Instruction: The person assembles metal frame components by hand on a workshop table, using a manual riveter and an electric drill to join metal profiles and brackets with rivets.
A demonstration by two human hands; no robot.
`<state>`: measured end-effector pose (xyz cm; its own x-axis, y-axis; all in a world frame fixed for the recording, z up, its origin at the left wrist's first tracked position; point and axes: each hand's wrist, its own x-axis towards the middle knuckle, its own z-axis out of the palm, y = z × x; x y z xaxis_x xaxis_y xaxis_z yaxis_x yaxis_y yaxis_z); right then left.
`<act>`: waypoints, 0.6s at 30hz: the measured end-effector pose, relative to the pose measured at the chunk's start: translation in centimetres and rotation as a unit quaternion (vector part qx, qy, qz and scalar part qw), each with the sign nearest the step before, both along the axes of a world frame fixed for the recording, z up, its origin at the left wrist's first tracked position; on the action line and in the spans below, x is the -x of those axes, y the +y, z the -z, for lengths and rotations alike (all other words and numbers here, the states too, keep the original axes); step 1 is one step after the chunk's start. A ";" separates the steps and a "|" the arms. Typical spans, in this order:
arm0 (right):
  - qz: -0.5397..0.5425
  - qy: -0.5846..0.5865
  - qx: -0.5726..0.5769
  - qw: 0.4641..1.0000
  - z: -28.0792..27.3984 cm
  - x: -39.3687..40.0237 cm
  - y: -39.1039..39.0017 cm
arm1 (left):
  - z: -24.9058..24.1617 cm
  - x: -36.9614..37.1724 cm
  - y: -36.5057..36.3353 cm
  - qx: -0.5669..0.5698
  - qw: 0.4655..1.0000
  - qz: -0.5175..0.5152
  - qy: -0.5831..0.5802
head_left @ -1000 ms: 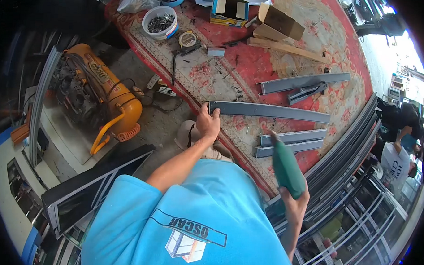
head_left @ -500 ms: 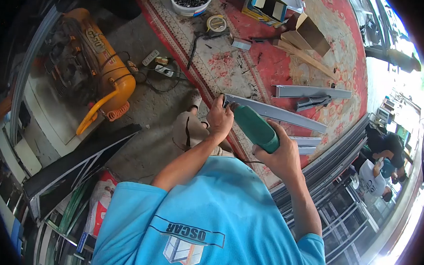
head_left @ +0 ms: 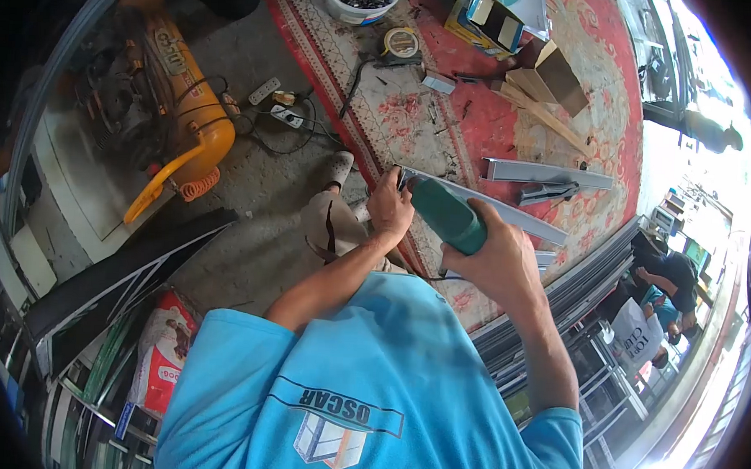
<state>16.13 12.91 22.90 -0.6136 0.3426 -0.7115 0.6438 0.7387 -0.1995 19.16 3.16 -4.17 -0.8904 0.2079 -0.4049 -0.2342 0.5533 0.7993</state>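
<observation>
My left hand point(head_left: 391, 207) is closed around the near end of a long grey metal profile point(head_left: 523, 223), its fingertips at the profile's edge. In my right hand point(head_left: 502, 261) is a green corded power drill point(head_left: 449, 215), gripped from behind with its front end at the profile's end, close to my left fingers. The tip of the drill is hidden, so contact cannot be made out. Past the held piece, another grey profile point(head_left: 550, 174) lies on the red patterned carpet beside a dark grey clamp-like tool point(head_left: 548, 193).
A tub of screws point(head_left: 362, 14), a tape measure point(head_left: 401, 43) and an open cardboard box point(head_left: 558, 77) sit on the carpet point(head_left: 398, 110). An orange compressor point(head_left: 198, 114) stands left, near a power strip point(head_left: 287, 117). Long dark profiles point(head_left: 549, 296) lie right; people point(head_left: 667, 281) are beyond.
The head view has shifted slightly, moving floor objects in the picture. Both hands keep their grips, and the drill stays at the profile's end.
</observation>
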 end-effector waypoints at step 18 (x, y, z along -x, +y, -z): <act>-0.050 -0.021 0.001 0.999 -0.1 2.1 0.5 | 0.5 0.0 0.2 -0.010 1.000 -0.015 0.002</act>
